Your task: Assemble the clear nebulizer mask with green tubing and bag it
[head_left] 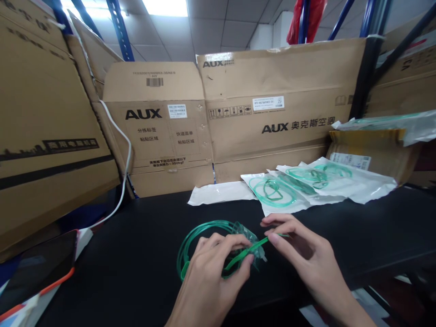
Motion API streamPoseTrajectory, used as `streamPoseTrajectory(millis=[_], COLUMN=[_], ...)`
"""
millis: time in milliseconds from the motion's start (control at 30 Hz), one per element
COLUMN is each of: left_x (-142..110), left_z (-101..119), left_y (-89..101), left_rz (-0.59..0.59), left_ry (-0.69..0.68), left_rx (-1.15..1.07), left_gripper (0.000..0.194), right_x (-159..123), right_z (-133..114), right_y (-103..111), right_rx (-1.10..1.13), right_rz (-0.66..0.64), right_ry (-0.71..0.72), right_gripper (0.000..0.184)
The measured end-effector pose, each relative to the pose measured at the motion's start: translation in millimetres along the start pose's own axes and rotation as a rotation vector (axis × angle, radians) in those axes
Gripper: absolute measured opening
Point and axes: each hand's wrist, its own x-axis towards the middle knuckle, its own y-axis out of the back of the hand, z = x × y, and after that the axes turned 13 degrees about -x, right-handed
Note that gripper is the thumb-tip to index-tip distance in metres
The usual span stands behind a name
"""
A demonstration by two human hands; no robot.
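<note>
Head view is showing both hands working low in the centre of the frame, over a black worktop (136, 254). Left hand (211, 272) is closing its grip around a coil of green tubing (197, 231) with a clear mask (247, 234) attached. Right hand (299, 254) is pinching the green strap (254, 249) end between thumb and forefinger.

Judgement: the strap is best kept lightly taut and pulled along its own line, with the left hand steadying the coil so the loops are not springing apart.

Tubing is looking thin, translucent and springy; the mask is looking soft and crumpled. Sealed packs (306, 186) of similar tubing are lying at centre right, against cardboard boxes (272, 113).
</note>
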Motion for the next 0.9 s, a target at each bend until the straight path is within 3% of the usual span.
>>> streamPoseTrajectory(millis=[133,233,333,433,600,733,900], left_x=[0.0,0.0,-0.9,-2.0,-3.8,-3.8,6.4], left_z=[-2.2,-2.6,0.4,3.3,-5.8,-17.3,-22.8], left_y=[-0.7,-1.3,-0.9,3.7,20.3,29.4,25.0], left_rz=[0.002,0.0,0.002,0.017,0.101,-0.011,-0.074], left_ry=[-0.024,-0.04,-0.044,-0.001,0.078,0.155,0.194], left_rx=[-0.008,-0.004,0.021,0.036,0.082,0.173,0.249], left_gripper=[0.032,0.039,0.05,0.053,0.025,0.023,0.021], right_x=[1.3,2.6,4.5,6.6,6.4,4.9,6.8], right_z=[2.8,6.6,7.2,3.8,-1.5,-2.8,-5.4], right_y=[-1.5,-2.9,-2.8,-2.5,-0.6,1.3,0.9], right_rx=[-0.009,-0.06,-0.122,-0.077,-0.038,-0.055,-0.066], right_rz=[-0.14,-0.285,-0.361,-0.379,-0.419,-0.424,-0.41], right_ry=[0.001,-0.063,-0.111,-0.104,-0.101,-0.07,-0.033], right_gripper=[0.006,0.042,0.049,0.045,0.043,0.046,0.045])
